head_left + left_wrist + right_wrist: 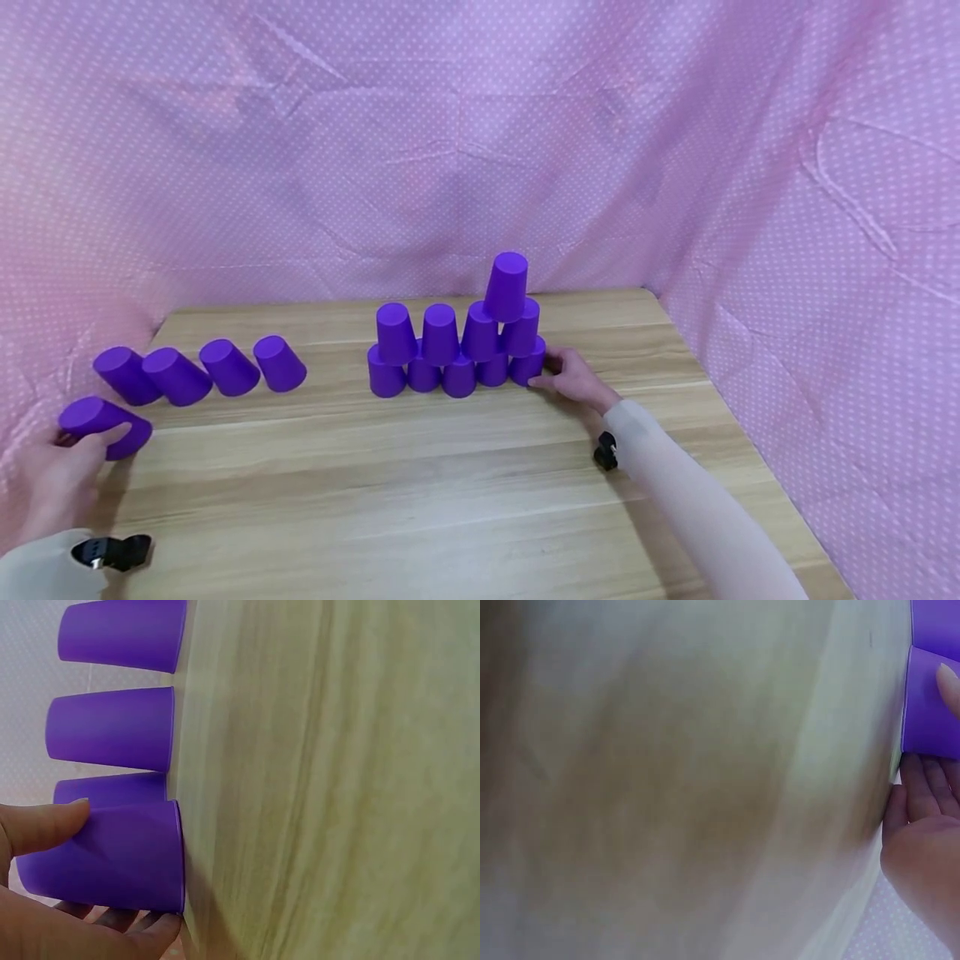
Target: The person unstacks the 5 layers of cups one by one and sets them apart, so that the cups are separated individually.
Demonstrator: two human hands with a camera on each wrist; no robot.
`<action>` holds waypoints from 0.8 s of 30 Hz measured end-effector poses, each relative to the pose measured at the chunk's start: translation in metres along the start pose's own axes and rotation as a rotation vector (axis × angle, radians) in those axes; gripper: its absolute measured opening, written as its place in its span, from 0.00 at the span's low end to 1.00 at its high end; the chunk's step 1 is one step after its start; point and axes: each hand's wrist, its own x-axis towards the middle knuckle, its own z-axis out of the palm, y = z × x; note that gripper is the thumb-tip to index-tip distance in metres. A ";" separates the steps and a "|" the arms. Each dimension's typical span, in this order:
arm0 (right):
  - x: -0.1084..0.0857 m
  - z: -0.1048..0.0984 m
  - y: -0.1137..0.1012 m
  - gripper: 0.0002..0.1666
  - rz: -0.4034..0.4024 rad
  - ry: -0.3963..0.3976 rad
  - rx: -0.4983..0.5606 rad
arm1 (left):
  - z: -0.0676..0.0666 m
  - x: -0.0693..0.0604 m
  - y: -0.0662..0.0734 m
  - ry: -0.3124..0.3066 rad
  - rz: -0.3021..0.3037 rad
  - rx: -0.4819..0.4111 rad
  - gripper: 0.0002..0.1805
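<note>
At the left, my left hand [63, 471] grips an upside-down purple cup [120, 417], thumb on one side and fingers on the other. In the left wrist view that cup [127, 859] stands with its rim at the tabletop. Across the table, my right hand [577, 379] holds the rightmost bottom cup [527, 367] of a stack of upside-down purple cups, its thumb in front and fingers at the far side. The right wrist view shows the thumb [951, 688] against that cup [926, 712]. Above the bottom row sits a second row, with a single cup [507, 287] on top at the right.
Behind my left hand, several upside-down purple cups stand in a row, ending with one cup [281, 364] at the right. A wood-grain table [390, 492] lies under everything. Pink dotted cloth [420, 167] hangs behind and along both sides.
</note>
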 end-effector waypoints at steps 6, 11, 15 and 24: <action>0.001 0.000 0.003 0.28 -0.013 0.000 0.011 | 0.003 0.005 0.002 0.034 -0.033 0.026 0.18; 0.001 0.000 0.004 0.28 -0.009 0.002 0.026 | 0.003 0.008 0.003 0.037 -0.052 0.056 0.20; 0.001 0.000 0.003 0.27 -0.014 -0.001 0.019 | 0.003 0.010 0.001 0.030 -0.035 0.023 0.21; -0.001 -0.001 0.003 0.31 0.007 -0.008 0.015 | 0.012 0.000 0.025 0.102 0.035 0.330 0.50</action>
